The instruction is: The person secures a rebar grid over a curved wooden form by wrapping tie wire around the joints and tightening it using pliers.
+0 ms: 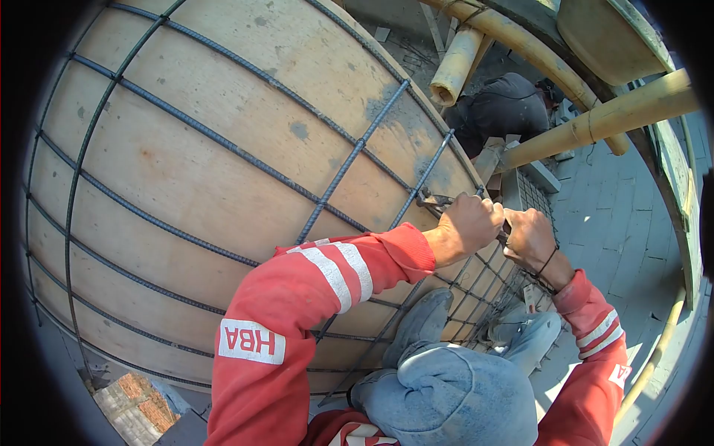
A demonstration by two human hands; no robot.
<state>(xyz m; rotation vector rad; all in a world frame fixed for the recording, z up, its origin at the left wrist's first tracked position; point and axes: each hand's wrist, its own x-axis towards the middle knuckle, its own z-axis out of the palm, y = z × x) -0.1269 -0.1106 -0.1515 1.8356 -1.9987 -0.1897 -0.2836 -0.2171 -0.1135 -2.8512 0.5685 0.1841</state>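
Note:
My left hand (pixel 468 225) is closed around a handle of dark metal pincers (pixel 437 201). Their jaws sit close to a bar of the rebar grid (pixel 362 143), near the right edge of the plywood panel (pixel 201 160). Right beside it, my right hand (pixel 529 238) is closed too, with a dark handle-like part showing between the two fists; it looks like the other handle of the pincers. Whether wire is caught in the jaws is too small to tell. Both sleeves are red with pale stripes.
Bamboo poles (pixel 595 123) cross the upper right, beside a curved wooden board (pixel 688 215). Below them another person (pixel 506 108) in dark clothes bends over. My jeans-clad knee (pixel 461 390) rests near the mesh. Bricks (pixel 137 409) lie at lower left, far below.

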